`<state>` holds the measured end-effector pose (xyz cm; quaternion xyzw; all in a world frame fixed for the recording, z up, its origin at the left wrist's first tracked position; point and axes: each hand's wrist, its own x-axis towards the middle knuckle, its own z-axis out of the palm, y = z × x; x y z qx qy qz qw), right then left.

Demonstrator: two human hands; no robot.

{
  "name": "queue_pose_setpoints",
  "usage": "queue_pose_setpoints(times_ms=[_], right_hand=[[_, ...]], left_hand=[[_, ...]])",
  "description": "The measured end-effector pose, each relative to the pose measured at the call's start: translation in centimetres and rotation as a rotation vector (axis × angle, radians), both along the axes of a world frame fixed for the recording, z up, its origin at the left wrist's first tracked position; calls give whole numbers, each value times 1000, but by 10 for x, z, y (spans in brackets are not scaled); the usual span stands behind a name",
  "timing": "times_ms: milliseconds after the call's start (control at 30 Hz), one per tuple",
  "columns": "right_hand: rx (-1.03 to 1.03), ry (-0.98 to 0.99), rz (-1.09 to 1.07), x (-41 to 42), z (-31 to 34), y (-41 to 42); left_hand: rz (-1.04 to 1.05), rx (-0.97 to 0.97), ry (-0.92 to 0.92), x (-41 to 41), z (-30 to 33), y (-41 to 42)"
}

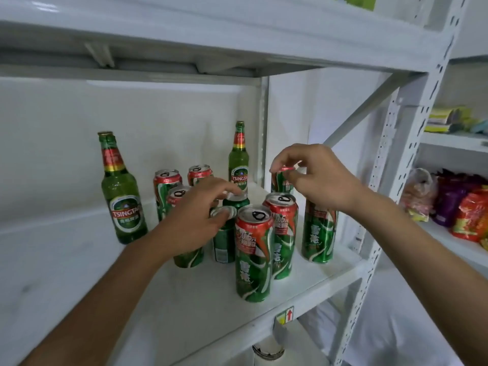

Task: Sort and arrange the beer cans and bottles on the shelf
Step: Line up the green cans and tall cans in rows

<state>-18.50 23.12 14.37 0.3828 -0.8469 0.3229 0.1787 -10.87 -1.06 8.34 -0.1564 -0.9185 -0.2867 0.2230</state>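
Two green Tsingtao bottles stand on the white shelf (184, 299): one at the left (122, 196), one at the back (239, 162). Several tall red-and-green beer cans cluster in the middle, the nearest one (254, 254) in front. My left hand (200, 220) reaches over the cluster, fingertips on the tops of two short dark green cans (224, 241); no firm grip shows. My right hand (314, 178) pinches the rim of a back can (280, 180). Another tall can (318, 233) stands under my right wrist.
The shelf above (211, 30) hangs low over the bottles. A perforated white upright (380, 180) and a diagonal brace bound the right side. Snack packets (454, 204) lie on the neighbouring shelf to the right. A jar top (268, 351) shows on the shelf below.
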Motion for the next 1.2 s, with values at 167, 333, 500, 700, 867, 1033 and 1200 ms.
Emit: queue_pose_setpoints(times_ms=[167,333,500,700,867,1033,1200], right_hand=[[237,-40,119,-39,12,-27],[809,-213,110,-84,16,-80],[959,-387,156,-117,-6,-116],[928,-312,290,-125,-21,-120],[869,-102,266,-123,-6,-104],[620,39,250,-101,44,-74],[455,132,316,-56,80,-65]], left_hand=[[51,-252,-47,-17,0,3],[133,-556,-204,-25,18,10],[125,-826,-231,-39,20,12],[192,-1037,-84,-48,10,4],[272,-986,-48,-40,27,-2],[393,-652,-11,3,82,-8],[359,-114,-6,62,112,-37]])
